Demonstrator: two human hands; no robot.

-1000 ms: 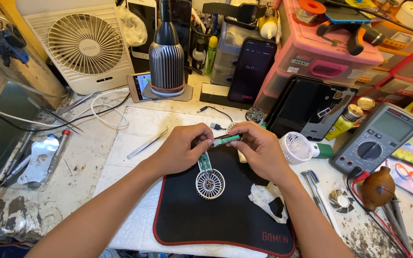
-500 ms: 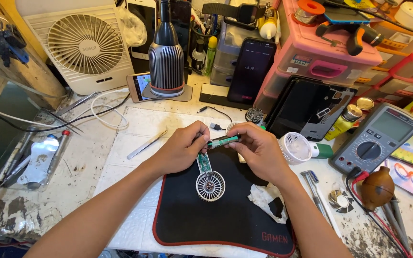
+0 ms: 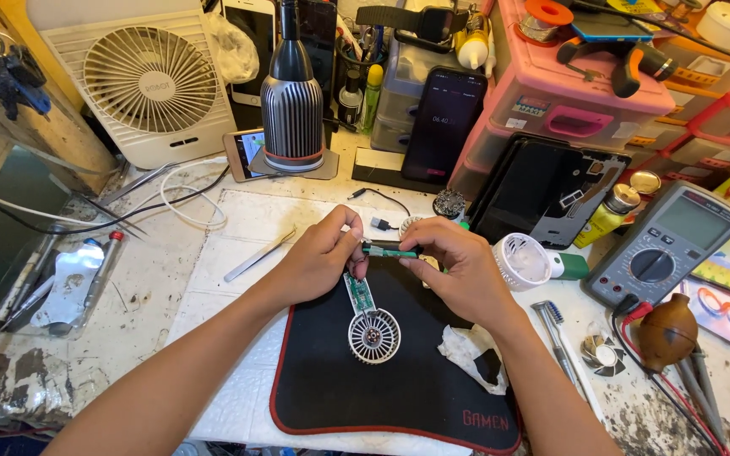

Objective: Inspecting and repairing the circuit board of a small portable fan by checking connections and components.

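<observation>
In the head view, the left hand (image 3: 318, 257) and the right hand (image 3: 458, 266) meet above the far edge of a black mat with a red rim (image 3: 399, 397), which lies near the front edge of the worktop (image 3: 128, 312). Both hands pinch a slim green cylindrical part (image 3: 389, 250) held level between them, the left fingertips closed on one end and the right fingers wrapped round the other. The left hand's lower fingers also touch the top of a narrow green circuit board (image 3: 359, 293), which runs down to a small round white fan grille (image 3: 373, 335) resting on the mat.

Just right of the right hand lies a white fan housing with a green handle (image 3: 534, 262). A crumpled white tissue (image 3: 471, 355) lies on the mat's right side. A pair of tweezers (image 3: 259, 256) lies left of the left hand on the white sheet under the mat. Toward the right edge of the worktop sits a grey multimeter (image 3: 665, 249), with a brown rubber bulb (image 3: 667, 331) in front of it. At the back edge stand a white desk fan (image 3: 149, 80), a ribbed black and silver lamp body (image 3: 291, 105) and a dark phone (image 3: 443, 122) propped upright.
</observation>
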